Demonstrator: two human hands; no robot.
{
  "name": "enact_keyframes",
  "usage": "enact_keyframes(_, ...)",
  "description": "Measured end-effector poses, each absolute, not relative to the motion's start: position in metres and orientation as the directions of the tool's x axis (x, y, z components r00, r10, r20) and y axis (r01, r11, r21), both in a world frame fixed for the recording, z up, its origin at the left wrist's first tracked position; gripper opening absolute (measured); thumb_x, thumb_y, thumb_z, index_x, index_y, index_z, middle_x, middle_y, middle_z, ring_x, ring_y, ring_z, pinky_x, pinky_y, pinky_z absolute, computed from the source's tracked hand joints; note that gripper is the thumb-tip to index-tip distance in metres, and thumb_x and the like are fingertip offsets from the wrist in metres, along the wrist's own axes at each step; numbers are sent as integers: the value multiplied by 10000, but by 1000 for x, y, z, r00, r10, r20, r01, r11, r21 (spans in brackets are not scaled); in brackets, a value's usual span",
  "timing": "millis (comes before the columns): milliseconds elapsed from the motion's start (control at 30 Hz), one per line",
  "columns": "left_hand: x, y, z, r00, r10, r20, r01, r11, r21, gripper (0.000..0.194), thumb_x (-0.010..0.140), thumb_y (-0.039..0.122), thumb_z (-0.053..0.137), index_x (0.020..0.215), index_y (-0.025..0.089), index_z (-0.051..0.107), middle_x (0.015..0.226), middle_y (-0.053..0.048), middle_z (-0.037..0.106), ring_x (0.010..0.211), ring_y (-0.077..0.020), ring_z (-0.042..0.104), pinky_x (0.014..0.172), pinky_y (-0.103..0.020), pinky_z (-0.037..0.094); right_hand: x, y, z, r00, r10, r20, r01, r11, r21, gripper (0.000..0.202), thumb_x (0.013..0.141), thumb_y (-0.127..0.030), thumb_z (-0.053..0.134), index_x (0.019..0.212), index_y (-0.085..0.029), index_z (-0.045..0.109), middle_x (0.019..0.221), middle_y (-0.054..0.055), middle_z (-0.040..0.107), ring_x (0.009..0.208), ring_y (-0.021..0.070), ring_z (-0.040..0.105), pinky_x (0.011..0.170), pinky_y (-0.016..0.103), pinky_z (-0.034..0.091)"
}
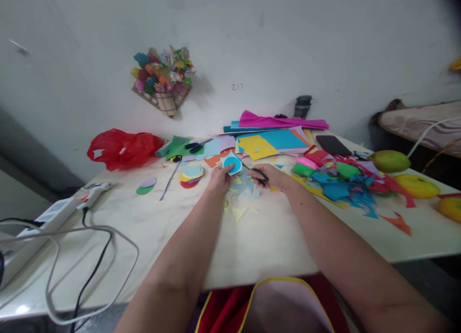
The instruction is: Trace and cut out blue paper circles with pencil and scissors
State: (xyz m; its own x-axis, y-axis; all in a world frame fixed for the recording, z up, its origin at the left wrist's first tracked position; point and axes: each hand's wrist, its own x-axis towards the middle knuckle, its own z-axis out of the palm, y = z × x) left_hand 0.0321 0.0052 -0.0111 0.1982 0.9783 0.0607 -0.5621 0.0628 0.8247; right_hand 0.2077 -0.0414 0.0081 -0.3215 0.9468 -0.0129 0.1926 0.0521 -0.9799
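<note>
While the L hand (220, 175) pinches a blue disc (235, 165) on pale paper (230, 155), thumb on top & fingers tucked behind (mostly hidden), the R hand (272, 176) has its fingers wrapped round the handles of the scissors (262, 172), blades by the paper's R edge; can't tell how wide they're open or if they touch it. Disc & paper sit mid-table (259, 246), close over loose scraps (248, 185). Main risk, prob.: disc slides on the paper, b/c only one thumb seems to press it; a cut along its rim would then come out lopsided. Blades could also nick the disc itself if they stray inward, or catch the L thumb if the grip gets turned w/o stopping the cut. Scraps right below might snag in the blades or hide a dropped piece, esp. pale on pale. Disc stack (192, 174) just L of the L hand could get knocked askew by a sleeve-less forearm swinging out; same for the 2 loose discs (146, 186) further L, tho less likely. Scrap heap (338, 179) near the R forearm might spill toward the work if elbowed.
</note>
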Motion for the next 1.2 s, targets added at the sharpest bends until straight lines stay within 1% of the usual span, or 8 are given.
enact_keyframes(100,32,7,-13,189,979,76,-571,47,820,119,607,109,680,681,107,587,688,-37,637,607,-126,608,608,-247,506,207,-40,8,-324,946,-12,198,56,-979,209,679,-364,539,630,-172,472,495,-23,508,378,65,420,351,206,229)
enact_keyframes(233,33,7,-13,179,982,57,-570,56,820,120,610,105,673,694,106,587,687,-38,639,609,-127,609,620,-249,508,207,-41,8,-324,946,3,201,72,-977,225,684,-379,539,625,-173,469,488,-27,498,383,66,420,362,208,243)
enact_keyframes(467,32,8,-13,200,979,42,-560,79,825,128,610,118,673,691,106,574,639,-30,627,550,-122,599,514,-214,485,206,-41,8,-328,945,10,210,83,-974,251,687,-410,535,622,-175,473,490,-23,492,384,72,414,362,222,230)
enact_keyframes(700,33,7,-12,185,982,50,-587,70,807,111,611,104,678,677,100,589,667,-35,638,572,-116,604,577,-234,513,205,-42,8,-323,946,4,214,77,-974,207,675,-362,526,607,-180,456,480,-25,480,384,74,407,357,218,215)
enact_keyframes(933,34,4,-9,163,985,48,-605,62,794,107,617,77,668,702,100,607,705,-36,646,628,-123,615,716,-296,521,205,-42,8,-329,944,18,213,93,-973,217,677,-369,523,598,-180,453,475,-23,479,380,74,407,350,218,218)
enact_keyframes(1200,34,4,-8,164,986,39,-610,70,789,86,624,61,650,689,95,604,687,-33,645,615,-119,614,718,-301,530,203,-43,8,-309,951,18,224,92,-970,214,679,-358,531,592,-180,449,470,-30,465,380,70,401,353,210,226)
